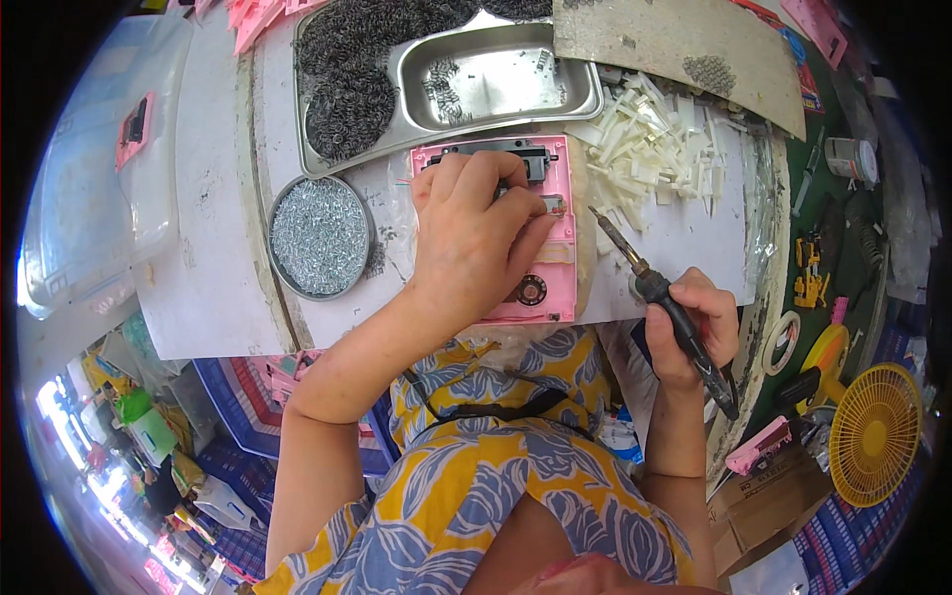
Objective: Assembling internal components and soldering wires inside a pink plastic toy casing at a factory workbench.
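Observation:
A pink plastic housing lies on the table in front of me, with a black part fitted along its far end. My left hand reaches over it, fingertips bent down and pressed together inside it. Whatever they pinch is hidden beneath the hand. Beside the fingertips shows a small metallic piece, and near the housing's near end sits a round dark part. My right hand grips a soldering iron by its black handle. Its tip points up and left, just right of the housing and apart from it.
A round tin of small screws stands left of the housing. Beyond it, a metal tray holds dark springs. White plastic pieces are heaped at the far right. A yellow fan stands at the lower right.

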Demonstrator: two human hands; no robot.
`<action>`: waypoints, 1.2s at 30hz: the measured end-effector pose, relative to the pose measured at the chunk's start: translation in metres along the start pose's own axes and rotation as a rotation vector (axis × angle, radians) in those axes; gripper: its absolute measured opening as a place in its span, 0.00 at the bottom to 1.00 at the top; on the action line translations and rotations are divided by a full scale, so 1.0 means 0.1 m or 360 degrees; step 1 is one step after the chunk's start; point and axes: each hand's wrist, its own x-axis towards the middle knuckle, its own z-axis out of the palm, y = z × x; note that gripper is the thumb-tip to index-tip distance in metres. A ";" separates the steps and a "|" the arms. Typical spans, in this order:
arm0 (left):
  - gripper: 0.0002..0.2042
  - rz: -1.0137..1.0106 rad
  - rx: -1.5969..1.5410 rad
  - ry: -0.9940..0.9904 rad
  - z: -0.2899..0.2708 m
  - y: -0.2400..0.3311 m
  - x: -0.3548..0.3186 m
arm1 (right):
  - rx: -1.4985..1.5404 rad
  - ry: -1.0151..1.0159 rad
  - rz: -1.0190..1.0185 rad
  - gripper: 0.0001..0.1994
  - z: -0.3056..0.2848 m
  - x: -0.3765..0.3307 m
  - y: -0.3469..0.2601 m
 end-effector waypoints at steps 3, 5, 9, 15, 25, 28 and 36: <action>0.07 0.0007 0.0049 0.0004 0.01 0.02 0.01 | 0.0012 -0.0014 -0.0011 0.14 0.02 0.02 0.01; 0.07 0.0005 0.0085 -0.0012 0.00 0.04 0.04 | -0.0022 -0.0025 -0.0021 0.14 0.04 0.04 0.01; 0.05 0.0003 0.0137 -0.0045 0.01 0.07 0.09 | -0.0052 -0.0025 -0.0056 0.14 0.12 0.08 0.04; 0.06 -0.0017 0.0189 -0.0091 -0.02 0.11 0.12 | -0.0111 -0.0020 -0.0017 0.12 0.18 0.14 0.03; 0.06 -0.0012 0.0212 -0.0070 0.01 0.11 0.11 | -0.0186 -0.0117 -0.0158 0.13 0.20 0.14 0.13; 0.06 -0.0013 0.0208 -0.0055 0.01 0.11 0.11 | -0.0187 -0.0093 -0.0255 0.14 0.22 0.12 0.15; 0.06 0.0003 0.0231 -0.0027 0.04 0.10 0.09 | -0.0156 -0.0030 -0.0218 0.14 0.15 0.07 0.09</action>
